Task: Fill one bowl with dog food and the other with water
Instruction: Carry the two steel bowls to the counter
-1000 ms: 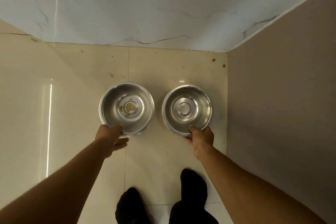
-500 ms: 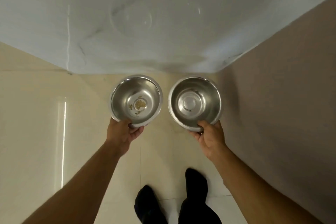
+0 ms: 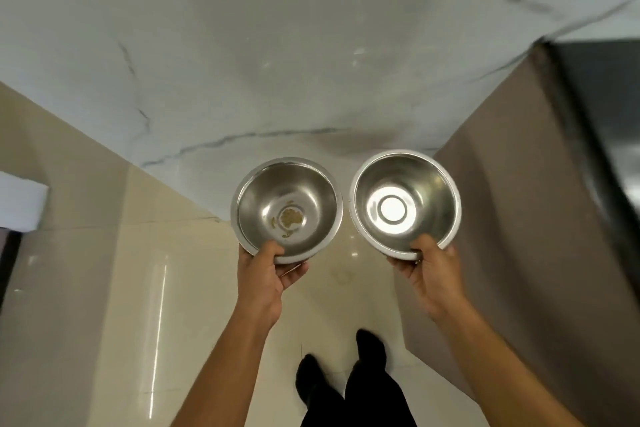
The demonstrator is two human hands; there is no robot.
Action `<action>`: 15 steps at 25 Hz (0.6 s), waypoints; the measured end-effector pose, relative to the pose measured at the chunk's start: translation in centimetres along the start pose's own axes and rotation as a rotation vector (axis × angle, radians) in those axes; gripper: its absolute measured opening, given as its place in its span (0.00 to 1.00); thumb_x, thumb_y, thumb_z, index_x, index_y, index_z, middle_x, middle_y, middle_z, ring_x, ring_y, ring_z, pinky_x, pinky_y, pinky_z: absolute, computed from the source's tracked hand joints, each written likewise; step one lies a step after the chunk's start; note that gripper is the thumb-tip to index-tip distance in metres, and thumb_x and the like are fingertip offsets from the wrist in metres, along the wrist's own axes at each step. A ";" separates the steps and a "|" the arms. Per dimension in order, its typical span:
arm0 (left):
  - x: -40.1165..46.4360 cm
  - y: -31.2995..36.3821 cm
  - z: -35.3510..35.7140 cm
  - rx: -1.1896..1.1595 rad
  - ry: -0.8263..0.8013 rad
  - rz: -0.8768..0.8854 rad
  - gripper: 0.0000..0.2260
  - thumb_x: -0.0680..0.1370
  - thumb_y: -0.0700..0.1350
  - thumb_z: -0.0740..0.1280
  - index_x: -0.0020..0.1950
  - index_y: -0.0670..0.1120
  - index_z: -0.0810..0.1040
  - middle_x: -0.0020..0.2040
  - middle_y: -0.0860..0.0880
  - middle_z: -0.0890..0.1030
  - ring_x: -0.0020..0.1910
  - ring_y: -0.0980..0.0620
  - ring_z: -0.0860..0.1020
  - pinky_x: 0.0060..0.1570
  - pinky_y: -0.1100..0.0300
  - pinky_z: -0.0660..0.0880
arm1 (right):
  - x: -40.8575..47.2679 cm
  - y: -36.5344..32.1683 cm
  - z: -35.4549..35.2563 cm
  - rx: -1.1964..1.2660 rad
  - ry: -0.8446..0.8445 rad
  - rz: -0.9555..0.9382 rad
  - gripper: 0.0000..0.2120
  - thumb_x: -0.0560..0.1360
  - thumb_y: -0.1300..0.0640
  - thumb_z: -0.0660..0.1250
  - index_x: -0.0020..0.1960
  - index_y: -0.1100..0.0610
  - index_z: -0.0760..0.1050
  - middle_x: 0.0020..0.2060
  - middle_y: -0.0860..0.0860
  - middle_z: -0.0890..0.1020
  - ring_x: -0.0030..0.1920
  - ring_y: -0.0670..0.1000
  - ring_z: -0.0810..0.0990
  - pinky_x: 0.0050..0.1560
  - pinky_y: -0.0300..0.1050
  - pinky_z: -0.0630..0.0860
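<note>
Two round steel bowls hang in the air in front of me, side by side and apart. The left bowl (image 3: 313,184) has a patch of brownish crumbs at its bottom; my left hand (image 3: 266,274) grips its near rim, thumb inside. The right bowl (image 3: 429,177) is bare inside with a bright reflection at its centre; my right hand (image 3: 429,270) holds its near rim the same way. Both bowls sit roughly level, well above the floor.
A white marble-look wall (image 3: 277,62) is straight ahead, and a brown panel (image 3: 519,218) with a dark surface (image 3: 606,114) stands at my right. Glossy beige floor tiles (image 3: 121,288) stretch left. My dark-socked feet (image 3: 346,374) are below.
Both hands have lifted the bowls off the floor by the wall and raised them higher. The view has tilted up, so the dark surface at the right now shows.
</note>
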State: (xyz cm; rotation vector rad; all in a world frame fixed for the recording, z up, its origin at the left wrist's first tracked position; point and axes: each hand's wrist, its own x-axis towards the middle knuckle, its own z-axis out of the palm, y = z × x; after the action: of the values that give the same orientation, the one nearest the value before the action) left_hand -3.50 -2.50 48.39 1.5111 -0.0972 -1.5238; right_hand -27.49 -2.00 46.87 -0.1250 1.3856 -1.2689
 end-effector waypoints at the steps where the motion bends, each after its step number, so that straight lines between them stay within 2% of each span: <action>1: -2.7 1.8 0.4 0.006 -0.018 0.027 0.17 0.78 0.33 0.63 0.60 0.51 0.76 0.52 0.44 0.83 0.44 0.42 0.83 0.41 0.49 0.84 | -2.4 -1.9 0.6 -0.002 -0.018 -0.019 0.22 0.76 0.72 0.58 0.65 0.56 0.74 0.59 0.65 0.80 0.48 0.59 0.83 0.37 0.48 0.83; 3: -7.5 4.7 1.0 -0.003 -0.056 0.067 0.16 0.78 0.35 0.64 0.62 0.51 0.75 0.53 0.44 0.82 0.46 0.42 0.82 0.45 0.48 0.82 | -6.9 -5.3 1.5 0.019 -0.073 -0.056 0.22 0.76 0.72 0.58 0.64 0.54 0.74 0.58 0.62 0.81 0.50 0.59 0.83 0.39 0.50 0.84; 6: -13.2 7.6 1.3 -0.012 -0.104 0.112 0.15 0.78 0.38 0.65 0.65 0.48 0.74 0.55 0.42 0.80 0.46 0.43 0.81 0.50 0.46 0.80 | -12.9 -8.9 1.8 0.056 -0.138 -0.078 0.23 0.77 0.71 0.59 0.69 0.55 0.71 0.61 0.62 0.81 0.53 0.60 0.83 0.42 0.50 0.84; 9: -16.9 9.2 1.2 -0.008 -0.135 0.164 0.13 0.79 0.43 0.66 0.63 0.48 0.75 0.54 0.42 0.79 0.48 0.44 0.79 0.51 0.45 0.78 | -17.0 -11.2 1.6 0.107 -0.173 -0.092 0.22 0.77 0.70 0.60 0.67 0.56 0.73 0.61 0.63 0.81 0.52 0.60 0.83 0.42 0.50 0.84; 12: -19.7 10.4 1.5 0.011 -0.153 0.248 0.12 0.80 0.46 0.66 0.63 0.50 0.74 0.57 0.43 0.79 0.52 0.43 0.79 0.53 0.45 0.77 | -20.1 -13.6 1.0 0.131 -0.190 -0.150 0.20 0.77 0.69 0.61 0.67 0.55 0.74 0.56 0.60 0.83 0.47 0.56 0.85 0.41 0.49 0.85; 15: -21.1 10.5 2.3 0.033 -0.200 0.301 0.15 0.81 0.48 0.65 0.67 0.50 0.73 0.58 0.43 0.79 0.55 0.42 0.79 0.52 0.46 0.78 | -21.8 -15.5 -0.2 0.137 -0.159 -0.206 0.20 0.78 0.67 0.63 0.67 0.52 0.74 0.56 0.59 0.84 0.45 0.55 0.86 0.46 0.52 0.85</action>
State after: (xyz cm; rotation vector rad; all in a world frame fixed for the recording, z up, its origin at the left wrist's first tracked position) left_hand -4.23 4.16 71.14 1.2987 -0.4487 -1.4285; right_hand -30.06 7.25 71.83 -0.2746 1.1679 -1.4879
